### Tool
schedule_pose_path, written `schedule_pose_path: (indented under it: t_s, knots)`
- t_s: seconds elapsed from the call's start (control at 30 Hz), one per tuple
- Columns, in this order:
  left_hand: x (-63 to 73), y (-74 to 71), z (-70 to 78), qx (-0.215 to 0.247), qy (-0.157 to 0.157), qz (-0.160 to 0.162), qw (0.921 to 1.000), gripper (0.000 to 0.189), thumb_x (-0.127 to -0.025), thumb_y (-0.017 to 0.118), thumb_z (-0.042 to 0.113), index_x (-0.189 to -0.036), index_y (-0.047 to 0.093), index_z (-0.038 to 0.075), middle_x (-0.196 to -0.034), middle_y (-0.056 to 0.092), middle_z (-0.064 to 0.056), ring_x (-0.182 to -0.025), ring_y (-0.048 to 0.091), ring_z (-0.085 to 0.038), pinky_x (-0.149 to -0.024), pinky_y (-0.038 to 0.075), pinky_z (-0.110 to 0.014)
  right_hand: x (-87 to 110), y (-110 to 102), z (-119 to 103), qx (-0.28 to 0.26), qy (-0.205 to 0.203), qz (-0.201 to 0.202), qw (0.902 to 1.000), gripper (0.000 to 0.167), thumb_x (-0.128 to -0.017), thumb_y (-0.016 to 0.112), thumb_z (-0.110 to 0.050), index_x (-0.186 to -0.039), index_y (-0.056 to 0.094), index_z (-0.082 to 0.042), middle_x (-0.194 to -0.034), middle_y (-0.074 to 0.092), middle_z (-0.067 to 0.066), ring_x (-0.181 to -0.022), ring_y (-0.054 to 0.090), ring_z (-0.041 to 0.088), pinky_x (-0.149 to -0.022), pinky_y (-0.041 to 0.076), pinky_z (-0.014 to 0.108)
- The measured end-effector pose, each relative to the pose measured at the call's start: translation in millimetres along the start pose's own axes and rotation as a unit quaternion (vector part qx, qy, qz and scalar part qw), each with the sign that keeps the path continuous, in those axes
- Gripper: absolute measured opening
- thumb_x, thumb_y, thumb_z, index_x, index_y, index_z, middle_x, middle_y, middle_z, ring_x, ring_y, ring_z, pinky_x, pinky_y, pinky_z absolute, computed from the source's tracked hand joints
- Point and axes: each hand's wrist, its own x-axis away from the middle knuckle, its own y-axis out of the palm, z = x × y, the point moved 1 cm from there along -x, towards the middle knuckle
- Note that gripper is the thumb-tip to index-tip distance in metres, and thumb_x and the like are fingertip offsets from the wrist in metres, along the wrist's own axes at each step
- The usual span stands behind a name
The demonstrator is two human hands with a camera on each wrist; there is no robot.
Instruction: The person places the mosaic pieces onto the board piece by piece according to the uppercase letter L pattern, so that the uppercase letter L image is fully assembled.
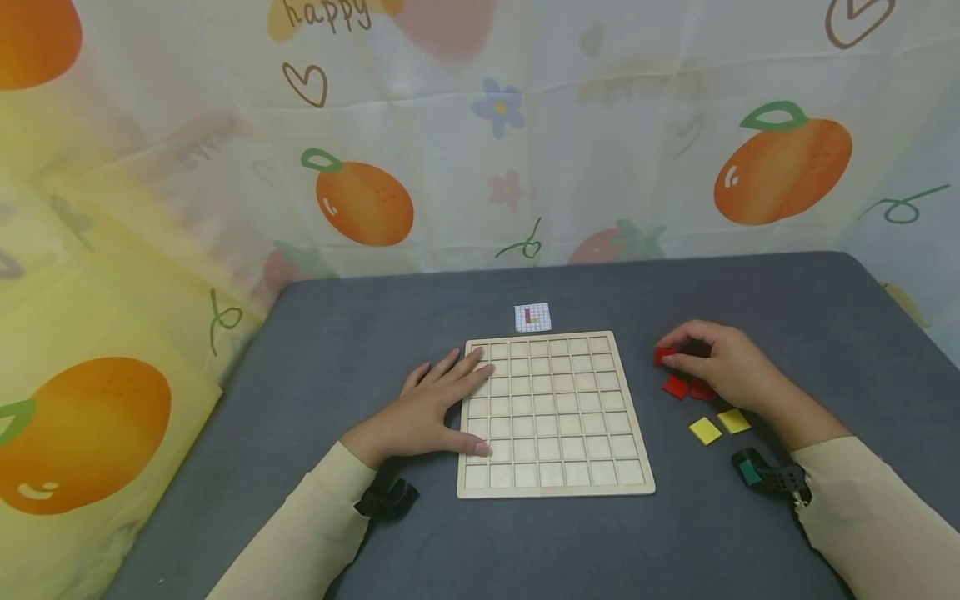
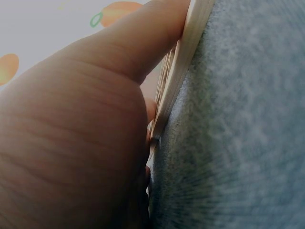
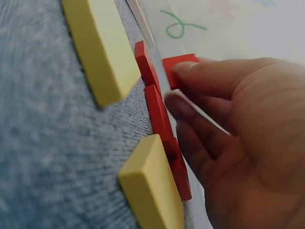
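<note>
The board is unfilled, left hand spread at its nine o'clock, right hand pinching an unplaced red tile at two o'clock.

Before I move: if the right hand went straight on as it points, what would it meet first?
Probably the wooden grid board, at its right edge near the far corner. Height is unclear; the right hand and its pinched red tile might pass over.

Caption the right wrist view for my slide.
Right hand pinches a red tile; more red tiles and two yellow tiles lie on the gray surface.
</note>
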Motion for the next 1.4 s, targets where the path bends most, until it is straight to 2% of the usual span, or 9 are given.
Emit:
schedule_pose_path:
  t_s: [0.2, 0.47, 0.83, 1.13, 1.4]
  knots:
    - [0.4, -0.7, 0.5, 0.003, 0.004, 0.002, 1.0000, 0.114, -0.089, 0.080, 0.072, -0.177, 0.022, 0.027, -0.182, 0.004, 0.005, -0.166, -0.004, -0.030, -0.124, -0.003, -0.068, 1.1, 2, -12, -0.021, -0.014, 0.018, 0.9995, 0.021, -0.105, 0.078, -0.017, -0.125, 0.078, -0.009, -0.119, 0.074, 0.008, -0.101, 0.066, 0.026, -0.077, 0.056, 0.030]
    - [0.0, 0.3, -0.5, -0.004, -0.005, -0.004, 1.0000, 0.115, -0.089, 0.076, 0.077, -0.177, 0.018, 0.031, -0.181, 0.000, 0.010, -0.165, -0.007, -0.024, -0.125, -0.005, -0.064, 2.7, 14, -34, -0.066, -0.039, 0.009, 0.9970, 0.021, -0.105, 0.077, -0.014, -0.125, 0.077, -0.008, -0.115, 0.074, 0.006, -0.100, 0.070, 0.025, -0.077, 0.058, 0.031]
    - [-1.6, -1.1, 0.2, 0.002, 0.004, -0.002, 1.0000, 0.113, -0.090, 0.079, 0.072, -0.177, 0.022, 0.026, -0.182, 0.003, 0.005, -0.166, -0.006, -0.029, -0.124, -0.007, -0.067, 2.8, 37, -64, -0.095, -0.082, -0.006, 0.9920, 0.015, -0.102, 0.079, -0.007, -0.117, 0.079, -0.009, -0.109, 0.075, 0.000, -0.099, 0.069, 0.022, -0.084, 0.056, 0.028]
    - [-1.4, -0.6, -0.5, -0.001, 0.000, -0.003, 1.0000, 0.114, -0.090, 0.078, 0.072, -0.177, 0.021, 0.027, -0.182, 0.002, 0.006, -0.166, -0.006, -0.029, -0.125, -0.007, -0.067, -11.1, 54, -84, -0.105, -0.079, -0.030, 0.9909, 0.014, -0.102, 0.080, -0.008, -0.114, 0.081, -0.015, -0.105, 0.075, -0.004, -0.096, 0.068, 0.021, -0.085, 0.056, 0.034]
    - [-1.6, -0.8, 2.1, -0.003, -0.004, -0.006, 1.0000, 0.114, -0.090, 0.078, 0.073, -0.177, 0.020, 0.028, -0.182, 0.002, 0.006, -0.166, -0.006, -0.028, -0.125, -0.007, -0.065, -30.6, 64, -101, -0.105, -0.099, -0.043, 0.9885, 0.013, -0.103, 0.078, -0.008, -0.114, 0.081, -0.013, -0.108, 0.075, -0.003, -0.096, 0.069, 0.020, -0.084, 0.057, 0.037]
